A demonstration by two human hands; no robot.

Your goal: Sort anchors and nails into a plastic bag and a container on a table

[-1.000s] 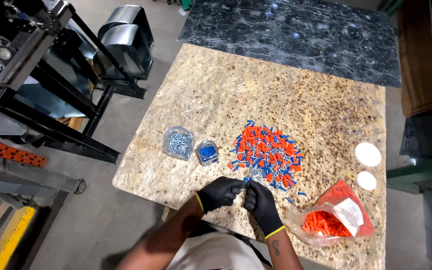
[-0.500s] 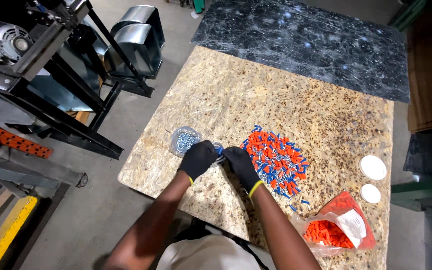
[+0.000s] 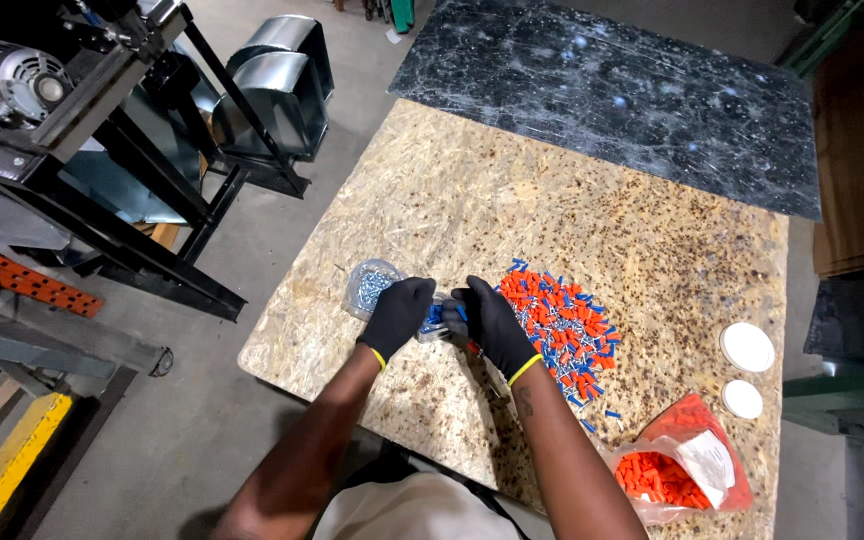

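A pile of small orange and blue wire connectors (image 3: pixel 559 325) lies on the chipboard table (image 3: pixel 552 200). Both my hands wear black gloves. My left hand (image 3: pixel 398 312) rests on a small clear cup holding blue connectors (image 3: pixel 435 322). My right hand (image 3: pixel 489 320) is at the cup's right side, its fingers closed over the rim; whether it pinches a connector is hidden. A second clear cup (image 3: pixel 368 284) with grey-blue pieces stands just left of my left hand.
A clear bag of orange connectors (image 3: pixel 674 470) lies at the near right. Two white round lids (image 3: pixel 747 346) (image 3: pixel 742 398) sit by the right edge. A dark marble slab (image 3: pixel 632 90) covers the far end. Black metal machine frames (image 3: pixel 132 170) stand left of the table.
Both hands moved from the near edge of the pile up and left to the small cup of blue connectors, and they now rest on it.
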